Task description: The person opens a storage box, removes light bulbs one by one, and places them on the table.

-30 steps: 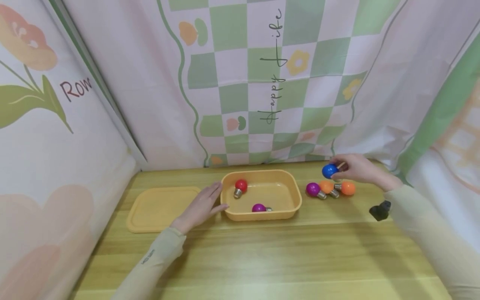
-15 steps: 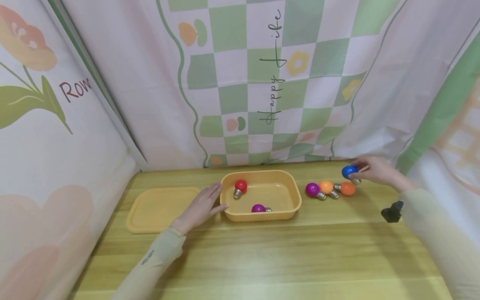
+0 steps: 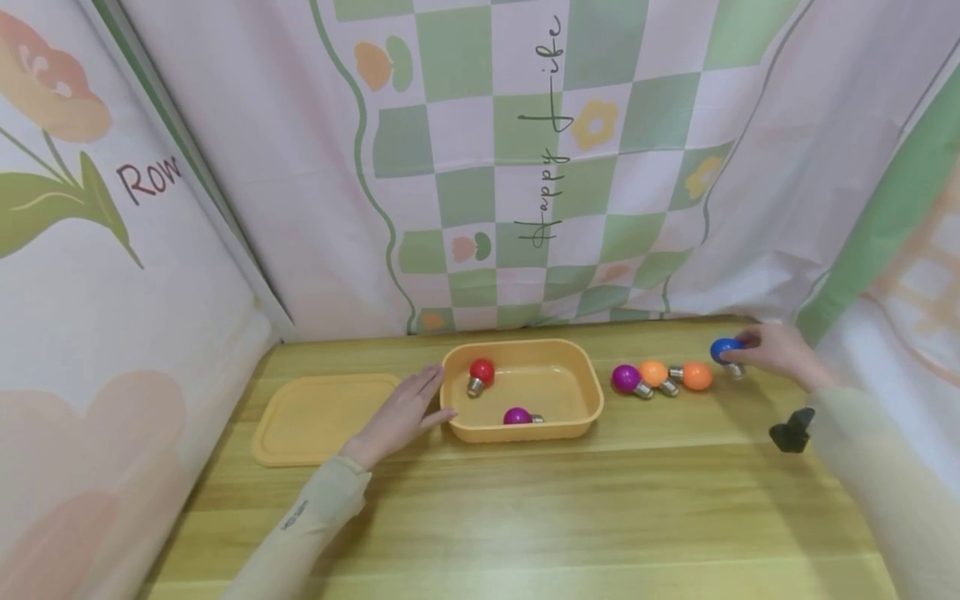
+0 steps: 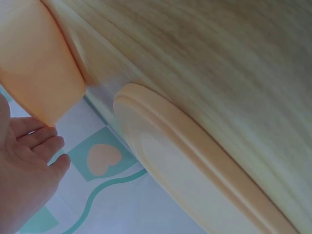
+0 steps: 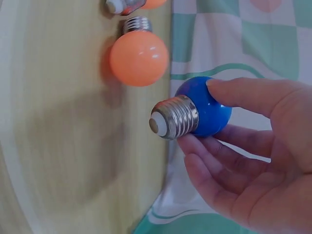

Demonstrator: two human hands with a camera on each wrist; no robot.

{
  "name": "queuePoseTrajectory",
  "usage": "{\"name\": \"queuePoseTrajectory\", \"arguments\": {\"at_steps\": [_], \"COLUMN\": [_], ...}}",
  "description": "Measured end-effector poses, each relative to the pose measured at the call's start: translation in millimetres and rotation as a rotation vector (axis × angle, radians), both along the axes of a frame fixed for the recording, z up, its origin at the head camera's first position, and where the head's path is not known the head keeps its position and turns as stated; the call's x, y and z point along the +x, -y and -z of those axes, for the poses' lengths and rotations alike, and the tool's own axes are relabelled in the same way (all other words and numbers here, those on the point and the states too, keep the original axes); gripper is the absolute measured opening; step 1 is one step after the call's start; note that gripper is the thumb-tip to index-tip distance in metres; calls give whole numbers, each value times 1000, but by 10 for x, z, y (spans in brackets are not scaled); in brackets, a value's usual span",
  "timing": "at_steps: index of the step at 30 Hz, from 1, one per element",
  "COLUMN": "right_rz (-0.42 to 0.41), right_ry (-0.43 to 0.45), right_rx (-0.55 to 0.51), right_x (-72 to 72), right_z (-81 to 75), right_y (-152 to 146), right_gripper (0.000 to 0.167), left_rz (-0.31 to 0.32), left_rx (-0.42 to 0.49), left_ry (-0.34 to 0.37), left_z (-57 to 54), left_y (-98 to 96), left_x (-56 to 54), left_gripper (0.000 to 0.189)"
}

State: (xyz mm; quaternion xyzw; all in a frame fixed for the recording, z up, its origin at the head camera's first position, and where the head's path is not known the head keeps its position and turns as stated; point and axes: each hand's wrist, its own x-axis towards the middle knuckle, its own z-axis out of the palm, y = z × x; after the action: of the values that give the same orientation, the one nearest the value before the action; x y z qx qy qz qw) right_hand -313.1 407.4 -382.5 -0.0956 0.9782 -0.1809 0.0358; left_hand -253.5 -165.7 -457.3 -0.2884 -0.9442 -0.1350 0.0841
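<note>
My right hand (image 3: 776,352) pinches a blue light bulb (image 5: 208,108) between thumb and fingers, its metal screw base sticking out free. In the head view this blue bulb (image 3: 725,351) is at the right end of a row of bulbs on the table: a purple bulb (image 3: 626,379), an orange bulb (image 3: 653,373) and another orange bulb (image 3: 697,376). My left hand (image 3: 401,414) rests with extended fingers at the left end of a yellow box (image 3: 522,432). Inside the box lie a red bulb (image 3: 482,372) and a purple bulb (image 3: 517,416).
A yellow lid (image 3: 322,417) lies flat on the wooden table (image 3: 540,508) left of the box, partly behind the left hand. A printed curtain (image 3: 465,283) hangs along the table's back edge. A small black object (image 3: 792,431) shows at the right sleeve.
My right hand has carried the blue bulb to the right, from above the middle of the row to beyond the rightmost orange bulb. The left hand stays at the box.
</note>
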Motion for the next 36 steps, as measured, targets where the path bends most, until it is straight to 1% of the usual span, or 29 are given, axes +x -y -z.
{"name": "queuePoseTrajectory", "arguments": {"at_steps": [5,9,12,16,24,31,36], "right_rz": [30,42,45,52,68,75,62], "right_ry": [67,81,104,133,126,138,115], "right_rx": [-1,8,13,21,58,56,61], "right_x": [-2,-22,-27,-27,-46,-80,-101], "right_z": [66,138,171,206,283,318,346], "right_y": [-67,-88,-90,-87,-106,-118,-105], "right_gripper": [59,57,60,65,64,65,65], "left_rz": [-5,-3,1,-1,-3,13,15], "left_rx": [-16,-3,7,8,3,19,18], "left_ry": [7,3,2,21,27,-20,-23], "left_z": [9,9,4,-7,-5,14,29], "left_y": [6,1,2,5,3,9,17], "left_x": [-9,-14,-16,-13,-11,-11,-17], "left_gripper": [76,75,76,76,76,74,74]}}
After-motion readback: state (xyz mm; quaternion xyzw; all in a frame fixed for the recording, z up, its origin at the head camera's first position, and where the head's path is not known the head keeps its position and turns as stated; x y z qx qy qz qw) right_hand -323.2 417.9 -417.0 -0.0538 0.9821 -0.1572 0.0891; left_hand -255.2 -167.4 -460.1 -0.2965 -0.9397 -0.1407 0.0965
